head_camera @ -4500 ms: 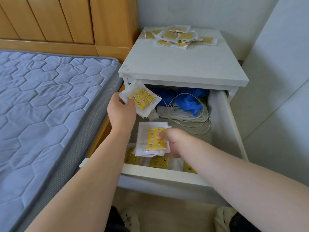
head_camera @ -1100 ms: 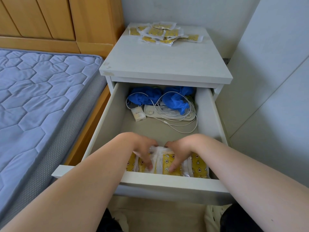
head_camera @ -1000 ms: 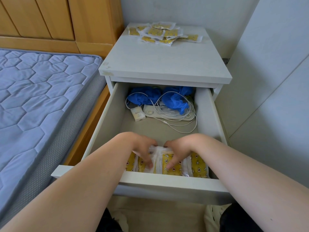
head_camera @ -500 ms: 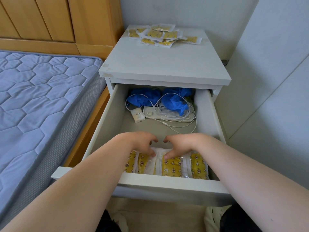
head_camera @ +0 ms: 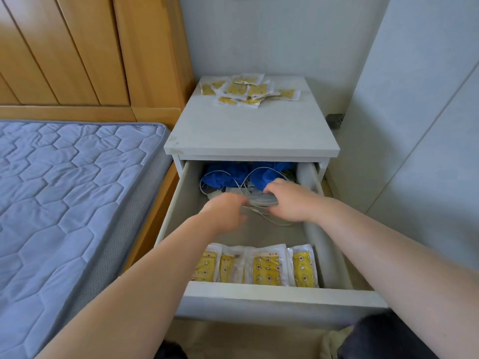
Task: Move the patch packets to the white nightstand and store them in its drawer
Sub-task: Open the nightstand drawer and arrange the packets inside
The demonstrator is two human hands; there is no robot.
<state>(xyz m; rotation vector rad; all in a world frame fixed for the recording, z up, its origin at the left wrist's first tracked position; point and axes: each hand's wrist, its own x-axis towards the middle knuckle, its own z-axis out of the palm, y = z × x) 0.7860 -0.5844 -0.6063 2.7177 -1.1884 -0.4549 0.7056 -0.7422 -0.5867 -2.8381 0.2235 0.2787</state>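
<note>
Several yellow-and-white patch packets [head_camera: 256, 265] stand in a row against the front wall of the open drawer [head_camera: 272, 294] of the white nightstand [head_camera: 251, 133]. More packets [head_camera: 246, 90] lie in a loose pile at the back of the nightstand top. Both my hands hover over the middle of the drawer, well behind the stored row. My left hand [head_camera: 225, 211] is motion-blurred, its fingers loosely curled with nothing in them. My right hand [head_camera: 290, 200] is beside it, fingers relaxed above the white cables, holding no packet.
Blue cloth items [head_camera: 223, 174] and tangled white cables [head_camera: 259, 203] fill the drawer's back. A blue quilted mattress [head_camera: 64, 203] and wooden headboard [head_camera: 77, 47] are on the left. A pale wall panel [head_camera: 414, 125] stands close on the right.
Both hands let go of the packets at the drawer's front and lifted away toward the back. The view tilted up, showing more of the nightstand top.
</note>
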